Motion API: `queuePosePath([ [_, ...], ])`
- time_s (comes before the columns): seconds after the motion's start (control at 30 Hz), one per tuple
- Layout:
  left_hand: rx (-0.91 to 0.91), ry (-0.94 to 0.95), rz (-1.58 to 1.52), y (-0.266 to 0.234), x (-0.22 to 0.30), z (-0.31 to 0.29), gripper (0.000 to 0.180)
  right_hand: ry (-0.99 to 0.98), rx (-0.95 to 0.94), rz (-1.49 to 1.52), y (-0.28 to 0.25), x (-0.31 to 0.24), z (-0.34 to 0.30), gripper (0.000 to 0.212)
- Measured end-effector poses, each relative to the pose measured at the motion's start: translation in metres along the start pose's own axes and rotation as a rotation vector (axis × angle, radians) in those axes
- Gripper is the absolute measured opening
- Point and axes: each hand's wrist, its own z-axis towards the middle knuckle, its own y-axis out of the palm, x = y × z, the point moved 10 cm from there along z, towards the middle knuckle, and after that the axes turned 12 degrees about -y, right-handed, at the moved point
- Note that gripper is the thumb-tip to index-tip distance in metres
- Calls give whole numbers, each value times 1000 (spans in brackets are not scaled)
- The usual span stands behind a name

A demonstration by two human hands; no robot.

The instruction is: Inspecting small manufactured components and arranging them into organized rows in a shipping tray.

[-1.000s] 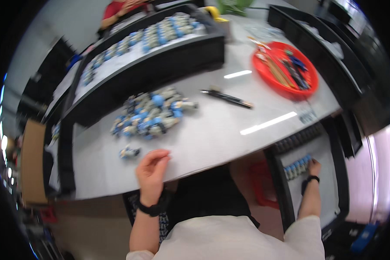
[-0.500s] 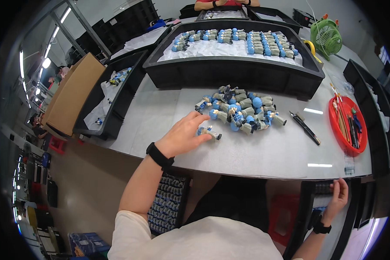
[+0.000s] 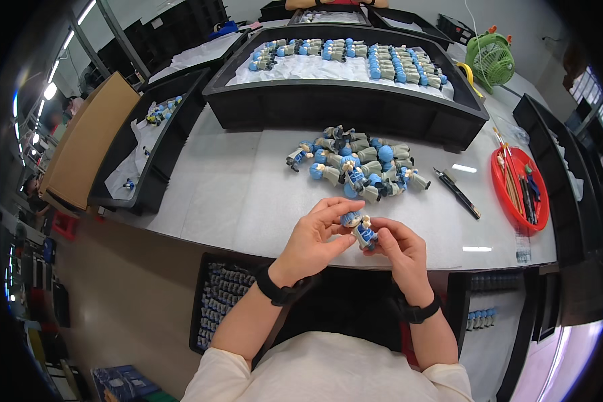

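Small blue-and-grey toy figurine (image 3: 364, 232) raised in a two-handed hold

Nearest the person, short of the heap of blue-capped grey figurines (image 3: 367, 155), two black rectangular trays sit below table level: a packed tray (image 3: 195, 315) to the heap's near left and a white-lined tray (image 3: 496, 355) with a short row of figurines (image 3: 482, 319) to its near right.

The held figurine is on the heap's near side, apart from it and tilted. The left hand (image 3: 318, 241) pinches its capped end between thumb and fingers, and the right hand (image 3: 403, 254) closes round the other end (how firmly, the view does not tell). The change is fresh: half a second ago the left hand was reaching over a lone figurine on the glossy white tabletop (image 3: 248, 194); now the piece is up, and the right hand has come over from beside the white-lined tray. Both hands are thus engaged on one piece.

Right of the heap lies a slim black pen-like tool (image 3: 459, 193); farther right is a round red plastic dish (image 3: 541, 224) of brushes (image 3: 506, 164). Beyond the heap, a large black tray (image 3: 342, 107) carries more figurines in rows, with a green fan (image 3: 490, 59) to the far right.
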Motion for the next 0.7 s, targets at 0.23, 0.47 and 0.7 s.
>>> queuePosePath([
  [0.23, 132, -141, -481, -19, -45, 8, 29, -126, -42, -68, -2, 3, 14, 26],
  [0.47, 67, -52, -478, -19, -41, 10, 30, -174, 10, -133, -7, -2, 12, 36],
  [0.7, 157, 67, -129, -12, -31, 4, 30, -212, -26, -195, -5, -1, 10, 49],
])
